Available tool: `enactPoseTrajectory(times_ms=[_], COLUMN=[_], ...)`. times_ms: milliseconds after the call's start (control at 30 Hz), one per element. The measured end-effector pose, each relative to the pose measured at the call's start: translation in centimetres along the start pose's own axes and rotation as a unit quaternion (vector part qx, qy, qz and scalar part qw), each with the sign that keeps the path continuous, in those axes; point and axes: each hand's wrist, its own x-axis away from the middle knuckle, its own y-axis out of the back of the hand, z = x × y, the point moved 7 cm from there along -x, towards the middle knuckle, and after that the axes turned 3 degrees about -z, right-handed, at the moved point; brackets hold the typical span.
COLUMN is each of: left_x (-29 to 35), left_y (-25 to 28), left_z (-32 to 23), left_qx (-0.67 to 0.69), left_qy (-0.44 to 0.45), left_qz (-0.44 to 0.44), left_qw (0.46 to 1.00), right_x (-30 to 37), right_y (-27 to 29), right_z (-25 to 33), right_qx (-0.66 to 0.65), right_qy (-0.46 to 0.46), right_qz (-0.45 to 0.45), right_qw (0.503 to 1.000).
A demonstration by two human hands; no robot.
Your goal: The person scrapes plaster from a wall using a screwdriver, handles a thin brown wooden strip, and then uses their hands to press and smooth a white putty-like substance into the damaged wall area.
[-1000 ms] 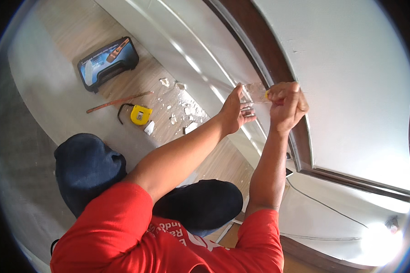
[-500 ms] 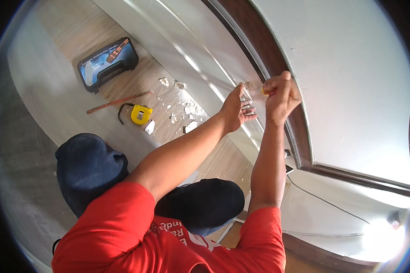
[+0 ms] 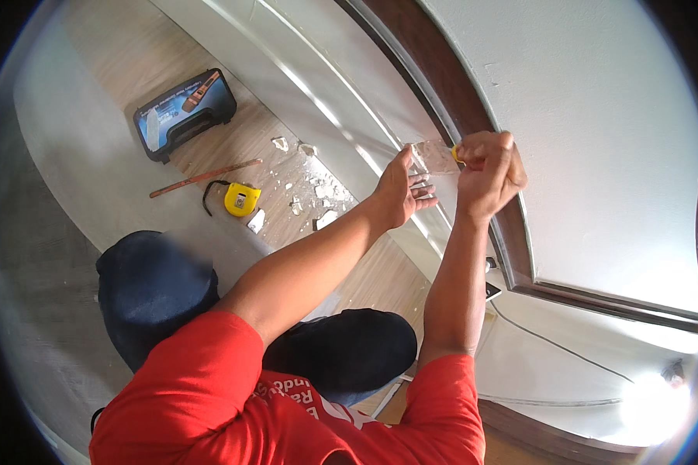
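Observation:
My right hand [image 3: 490, 174] is closed around the yellow handle of a putty knife [image 3: 436, 157]. Its wide blade points left, beside the dark brown trim [image 3: 442, 74] of the wall. Just left of the blade, my left hand [image 3: 399, 190] holds its fingers stretched and apart. The thumb and fingertips reach the blade's front edge; whether they press on the blade or only lie alongside it, I cannot tell. Behind both hands runs the pale, ridged wall panel [image 3: 302, 85].
White plaster chips [image 3: 324, 188] litter the wooden floor below the wall. Nearby lie a yellow tape measure [image 3: 241, 200], a thin reddish-brown stick [image 3: 205, 178] and a dark tool case [image 3: 184, 116]. A bright lamp [image 3: 656, 409] glows at lower right, with a cable [image 3: 558, 350] along the wall.
My right hand has shifted slightly right, and more of the putty knife's blade shows between the hands. My left hand has barely moved.

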Motion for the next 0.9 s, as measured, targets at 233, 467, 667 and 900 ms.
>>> enactPoseTrajectory(times_ms=[233,467,667,900], left_x=[-0.2,0.1,0.2,-0.4], left_y=[0.0,-0.1,-0.2,0.0], left_z=[-0.3,-0.1,-0.3,-0.2], left_qx=[0.02,0.021,0.026,0.056], left_qy=[-0.004,0.004,-0.003,-0.003], left_qz=[0.001,0.006,0.016,0.014], left_qw=[1.0,1.0,1.0,0.998], right_x=[0.0,-0.2,-0.1,-0.3], right_y=[0.5,-0.1,0.5,0.0], right_z=[-0.5,-0.3,-0.1,-1.1], right_qx=[0.04,-0.026,0.018,0.06], right_qy=[0.008,-0.008,0.006,-0.015], right_qz=[0.02,0.002,0.009,0.035], right_qw=[0.999,1.0,1.0,0.997])
